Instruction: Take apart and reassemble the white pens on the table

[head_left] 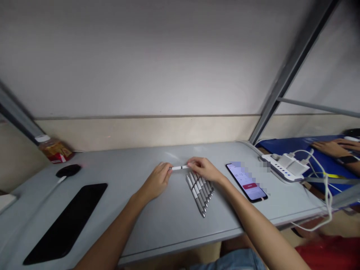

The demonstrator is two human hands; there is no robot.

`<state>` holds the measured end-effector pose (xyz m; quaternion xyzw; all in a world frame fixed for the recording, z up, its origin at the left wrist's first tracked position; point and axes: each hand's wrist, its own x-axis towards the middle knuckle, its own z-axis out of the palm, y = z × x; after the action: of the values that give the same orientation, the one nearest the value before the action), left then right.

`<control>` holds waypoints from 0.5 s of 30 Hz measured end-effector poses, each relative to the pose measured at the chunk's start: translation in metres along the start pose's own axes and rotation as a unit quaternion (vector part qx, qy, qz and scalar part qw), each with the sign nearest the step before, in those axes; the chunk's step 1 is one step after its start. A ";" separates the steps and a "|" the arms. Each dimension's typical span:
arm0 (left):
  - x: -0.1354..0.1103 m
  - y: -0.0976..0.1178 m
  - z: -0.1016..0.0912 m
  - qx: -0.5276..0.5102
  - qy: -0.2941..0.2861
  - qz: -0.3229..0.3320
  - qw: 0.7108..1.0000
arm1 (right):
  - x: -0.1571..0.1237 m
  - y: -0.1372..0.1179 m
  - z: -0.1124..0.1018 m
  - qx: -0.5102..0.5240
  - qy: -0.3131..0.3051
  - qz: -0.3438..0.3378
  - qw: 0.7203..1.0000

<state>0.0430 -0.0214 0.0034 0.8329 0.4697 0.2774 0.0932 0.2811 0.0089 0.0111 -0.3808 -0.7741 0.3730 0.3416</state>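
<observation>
Pen (179,167): white, level above the table (157,228), held at both ends between the hands.
Left hand (157,180): fingertips pinched on the pen's left end.
Right hand (204,168): fingertips pinched on its right end.
Row of pens (199,190): side by side on the table, just under the right hand.
Phone (246,182): screen lit, right of the row.
Power strip (281,167): farther right, chargers plugged in.
Black pad (67,221): well left.
Another person's hands (334,147): far right, on a blue surface.

Head-worn view, facing forward-down, near table (157,221)
</observation>
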 end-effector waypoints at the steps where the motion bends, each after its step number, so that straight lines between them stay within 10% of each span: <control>1: 0.000 0.000 0.000 0.002 0.001 -0.002 1.000 | 0.000 0.000 0.000 -0.001 0.005 -0.021 1.000; 9: 0.001 -0.001 0.001 -0.002 -0.005 0.002 1.000 | -0.002 0.001 0.002 -0.048 -0.031 -0.009 0.998; 15: 0.002 -0.004 0.000 -0.048 -0.038 -0.043 0.997 | -0.003 -0.006 0.005 -0.100 0.026 -0.122 0.987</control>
<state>0.0411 -0.0174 0.0021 0.8163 0.4875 0.2636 0.1628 0.2764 0.0024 0.0136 -0.3256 -0.8391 0.2390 0.3643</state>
